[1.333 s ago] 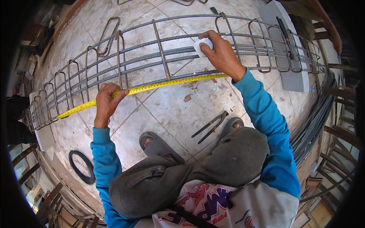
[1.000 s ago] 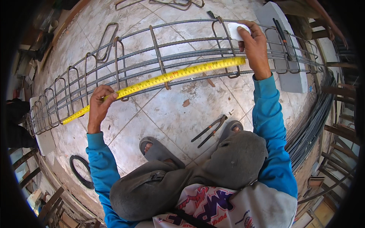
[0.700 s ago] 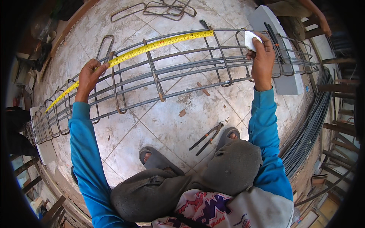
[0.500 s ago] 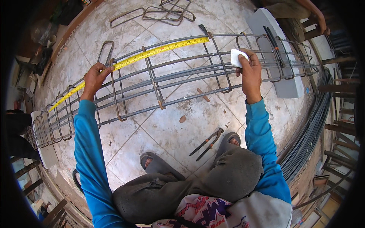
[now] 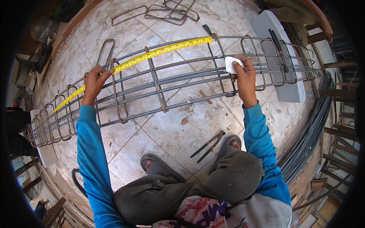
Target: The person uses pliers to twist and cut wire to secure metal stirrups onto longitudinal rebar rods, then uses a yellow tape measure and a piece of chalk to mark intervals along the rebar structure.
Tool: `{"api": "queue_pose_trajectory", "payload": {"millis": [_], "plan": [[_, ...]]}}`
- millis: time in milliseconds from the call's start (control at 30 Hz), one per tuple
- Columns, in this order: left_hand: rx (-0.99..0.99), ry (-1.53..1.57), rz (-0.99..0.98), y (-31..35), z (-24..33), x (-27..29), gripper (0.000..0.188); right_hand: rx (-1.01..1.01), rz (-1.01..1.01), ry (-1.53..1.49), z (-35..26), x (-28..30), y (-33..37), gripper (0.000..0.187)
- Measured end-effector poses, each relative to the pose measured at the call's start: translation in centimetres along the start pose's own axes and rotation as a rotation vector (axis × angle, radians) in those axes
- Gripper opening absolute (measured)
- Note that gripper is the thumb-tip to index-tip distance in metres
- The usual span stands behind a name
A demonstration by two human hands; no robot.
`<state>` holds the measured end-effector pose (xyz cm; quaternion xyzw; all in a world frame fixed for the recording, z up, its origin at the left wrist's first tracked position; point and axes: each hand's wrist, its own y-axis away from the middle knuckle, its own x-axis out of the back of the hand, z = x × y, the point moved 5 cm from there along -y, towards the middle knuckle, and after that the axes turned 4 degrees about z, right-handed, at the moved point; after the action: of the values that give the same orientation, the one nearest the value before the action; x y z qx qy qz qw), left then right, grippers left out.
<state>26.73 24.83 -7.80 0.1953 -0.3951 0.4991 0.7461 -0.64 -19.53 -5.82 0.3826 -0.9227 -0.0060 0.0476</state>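
A yellow measuring tape [image 5: 163, 49] lies stretched along the far bar of a long rebar cage [image 5: 156, 84]. My left hand [image 5: 95, 83] grips the tape against that bar, thumb and fingers closed on it. The tape's far end reaches a stirrup, where a tuft of dark tie wire [image 5: 207, 29] sticks up. My right hand [image 5: 245, 78] pinches a flat white piece [image 5: 232, 65], perhaps chalk, over the cage's bars to the right of that stirrup.
Pincers [image 5: 207, 146] lie on the tiled floor by my feet; another pair [image 5: 278, 51] rests on the cage. Loose stirrups [image 5: 167, 15] lie beyond. A grey block [image 5: 291, 87] supports the cage's right end. Bundled rebar [image 5: 308, 133] runs along the right. Another person's arm [image 5: 319, 17] shows top right.
My right hand has moved left and slightly nearer with the white piece. My left hand still holds the tape. The whole view has shifted slightly.
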Motion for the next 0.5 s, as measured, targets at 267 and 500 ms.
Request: {"api": "queue_pose_trajectory", "payload": {"millis": [267, 500], "plan": [[0.068, 0.053, -0.074, 0.1, 0.4, -1.2, 0.044, -0.013, -0.007, 0.006, 0.8, -0.5, 0.2, 0.022], [0.058, 0.049, -0.033, 0.5, 0.5, -0.5, 0.044, -0.015, -0.037, -0.020, 1.0, -0.9, 0.5, 0.020]]}}
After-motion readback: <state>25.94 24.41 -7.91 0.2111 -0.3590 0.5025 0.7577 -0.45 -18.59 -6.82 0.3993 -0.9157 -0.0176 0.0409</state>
